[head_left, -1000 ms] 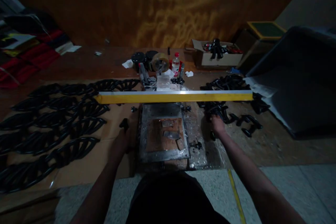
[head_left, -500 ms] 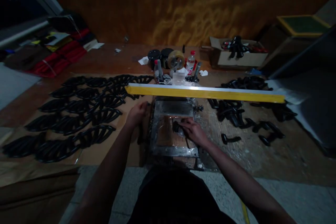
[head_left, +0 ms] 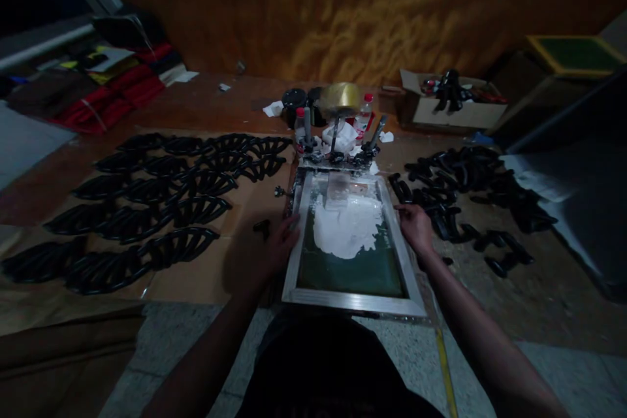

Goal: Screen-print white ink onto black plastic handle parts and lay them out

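Observation:
A metal-edged screen frame [head_left: 337, 301] lies flat at the centre, with white paste [head_left: 347, 227] spread over the upper part of its green mesh. My right hand [head_left: 415, 228] has its fingers bent against the frame's right edge. Beside the left edge is my left hand [head_left: 284, 241], dark and blurred; its fingers are hard to make out. A small black piece [head_left: 262, 227] lies on the cardboard just left of that hand. A squeegee block [head_left: 340, 191] rests at the top of the paste, below the clamps [head_left: 337, 155].
Rows of curved black parts [head_left: 142, 264] cover the cardboard at left. More black parts [head_left: 445, 215] are heaped at right. Behind the frame stand bottles [head_left: 363, 116], jars [head_left: 294, 99] and a tape roll [head_left: 340, 96]. An open box [head_left: 453, 111] sits at the back right.
The frame has swung down from its raised position and now covers the base plate. My right hand has left the black piece on the plate for the frame's right edge. My left hand has moved nearer.

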A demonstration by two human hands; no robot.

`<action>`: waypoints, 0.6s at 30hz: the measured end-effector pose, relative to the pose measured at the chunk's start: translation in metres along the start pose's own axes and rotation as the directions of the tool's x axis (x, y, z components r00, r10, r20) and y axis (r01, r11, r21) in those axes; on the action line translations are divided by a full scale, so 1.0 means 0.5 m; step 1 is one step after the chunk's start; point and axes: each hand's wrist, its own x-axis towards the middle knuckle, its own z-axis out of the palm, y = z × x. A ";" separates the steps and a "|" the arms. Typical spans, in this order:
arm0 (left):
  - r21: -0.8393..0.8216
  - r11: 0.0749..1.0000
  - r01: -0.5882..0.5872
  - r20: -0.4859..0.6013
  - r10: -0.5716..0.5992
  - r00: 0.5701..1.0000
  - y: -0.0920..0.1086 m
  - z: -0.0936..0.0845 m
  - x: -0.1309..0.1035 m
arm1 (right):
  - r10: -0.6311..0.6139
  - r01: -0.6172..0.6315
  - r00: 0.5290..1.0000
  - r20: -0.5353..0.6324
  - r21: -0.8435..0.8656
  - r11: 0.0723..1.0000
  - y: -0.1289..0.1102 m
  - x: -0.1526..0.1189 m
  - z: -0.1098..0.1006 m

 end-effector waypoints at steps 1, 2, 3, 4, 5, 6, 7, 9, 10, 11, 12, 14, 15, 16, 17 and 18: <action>0.012 0.999 0.049 0.025 -0.049 0.998 -0.024 0.009 0.003 | -0.004 0.005 0.998 -0.060 0.013 1.000 -0.012 0.018 -0.010; 0.019 0.997 0.079 0.049 -0.080 0.996 -0.044 0.017 0.008 | -0.048 0.052 0.991 -0.123 0.028 0.998 -0.035 0.035 -0.015; 0.018 0.996 0.091 0.063 -0.092 0.994 -0.061 0.025 0.015 | -0.120 0.128 0.978 -0.172 0.035 0.991 -0.067 0.049 -0.017; 0.013 0.996 0.091 0.069 -0.092 0.993 -0.073 0.032 0.022 | -0.206 0.216 0.959 -0.194 0.028 0.976 -0.105 0.060 -0.015; 0.004 0.996 0.092 0.078 -0.092 0.993 -0.082 0.036 0.029 | -0.290 0.296 0.941 -0.173 0.012 0.955 -0.144 0.066 -0.009; -0.008 0.995 0.098 0.088 -0.097 0.991 -0.089 0.039 0.036 | -0.354 0.355 0.930 -0.102 -0.009 0.935 -0.180 0.068 -0.001; -0.018 0.994 0.108 0.102 -0.106 0.989 -0.093 0.040 0.041 | -0.391 0.391 0.920 0.000 -0.029 0.920 -0.210 0.063 0.009; -0.024 0.992 0.127 0.129 -0.123 0.984 -0.099 0.039 0.048 | -0.417 0.439 0.885 0.209 -0.069 0.896 -0.242 0.038 0.029; -0.021 0.992 0.121 0.134 -0.117 0.984 -0.101 0.037 0.050 | -0.431 0.470 0.855 0.290 -0.081 0.879 -0.243 0.018 0.038; -0.017 0.995 0.103 0.124 -0.100 0.987 -0.104 0.036 0.051 | -0.460 0.515 0.817 0.347 -0.081 0.853 -0.235 -0.003 0.043; -0.011 0.997 0.079 0.110 -0.077 0.991 -0.106 0.035 0.051 | -0.509 0.573 0.770 0.384 -0.065 0.817 -0.221 -0.024 0.045; 0.000 0.999 0.053 0.090 -0.052 0.995 -0.111 0.035 0.051 | -0.638 0.696 0.643 0.424 0.026 0.718 -0.186 -0.055 0.037; -0.002 0.998 0.057 0.088 -0.056 0.995 -0.112 0.036 0.050 | -0.694 0.741 0.573 0.436 0.087 0.666 -0.172 -0.062 0.029; -0.008 0.998 0.067 0.086 -0.066 0.994 -0.113 0.037 0.049 | -0.729 0.764 0.521 0.443 0.137 0.630 -0.163 -0.064 0.021; -0.013 0.997 0.080 0.087 -0.079 0.993 -0.113 0.038 0.049 | -0.743 0.770 0.497 0.447 0.168 0.616 -0.159 -0.061 0.014; -0.024 0.996 0.088 0.082 -0.086 0.993 -0.112 0.040 0.048 | -0.739 0.762 0.506 0.444 0.172 0.625 -0.161 -0.056 0.009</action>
